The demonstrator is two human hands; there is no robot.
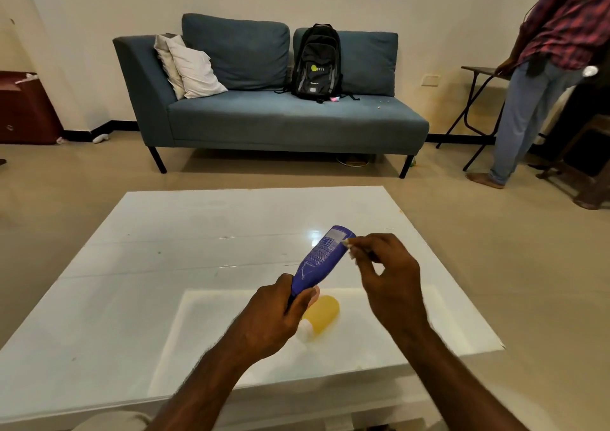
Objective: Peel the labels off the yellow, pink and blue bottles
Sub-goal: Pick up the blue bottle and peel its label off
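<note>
Head view: a blue bottle (321, 259) is held tilted above a glossy white table (132, 265), its contents not visible. A yellow bottle (321, 315) with a white cap lies on the table just behind the left hand (277, 321), partly hidden by it. A pink sliver shows beside the left thumb, too hidden to identify. The left hand is clenched around the blue bottle's lower end. The right hand (386, 275) pinches the label (330, 244) edge near the bottle's upper end, thumb and forefinger together.
</note>
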